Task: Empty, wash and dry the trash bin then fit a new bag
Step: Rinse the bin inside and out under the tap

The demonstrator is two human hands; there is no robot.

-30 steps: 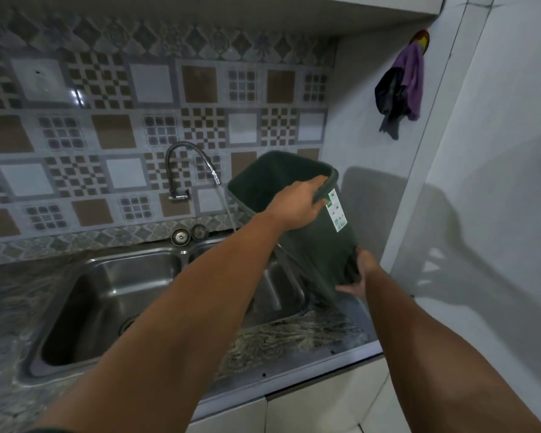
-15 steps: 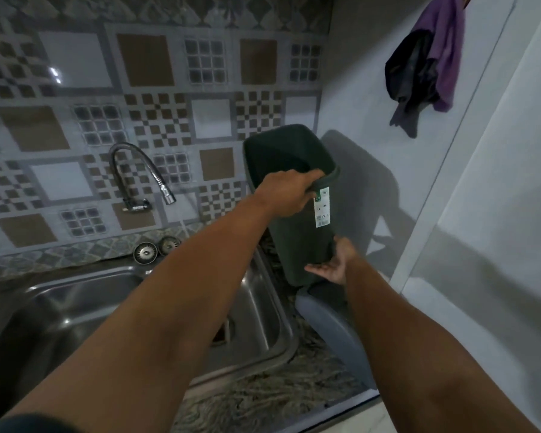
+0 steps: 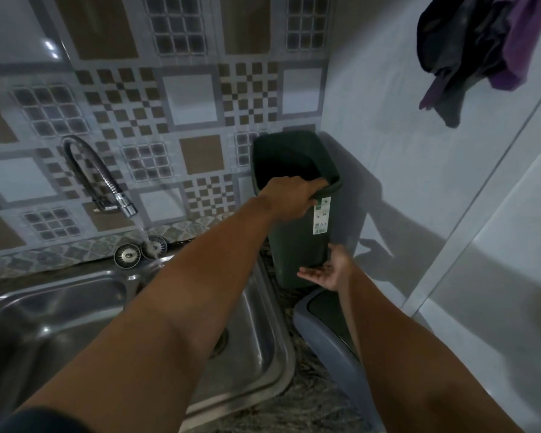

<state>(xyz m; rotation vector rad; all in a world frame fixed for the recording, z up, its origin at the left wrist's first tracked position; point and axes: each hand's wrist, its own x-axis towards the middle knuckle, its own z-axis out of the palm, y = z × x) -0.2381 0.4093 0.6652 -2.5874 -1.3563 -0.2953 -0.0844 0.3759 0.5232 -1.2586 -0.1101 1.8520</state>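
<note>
From the head view we see the trash bin (image 3: pixel 297 214) standing upright on the stone counter (image 3: pixel 297 410), in the corner where the tiled wall meets the plain one, just past the right end of the sink (image 3: pixel 256 348). Our left hand (image 3: pixel 289 198) reaches across and grips the near rim, fingers curled over the edge into the mouth of the bin, just above its white label (image 3: pixel 321 215). Our right hand (image 3: pixel 325 270) hovers low beside the base with the palm up and the fingers relaxed, holding nothing; we cannot tell whether it touches the wall of the bin. Directly beneath that wrist lies a grey lid (image 3: pixel 334 342), flat on the counter. Off to the left of the gripping hand the faucet (image 3: pixel 107 185) runs water into the sink. We judge that we are in the washing step, with the bin set down after a rinse. The next move probably calls for shutting off the water and reaching up past the right hand for the cloths (image 3: pixel 481 51) hanging on the wall, so drying can start.
</note>
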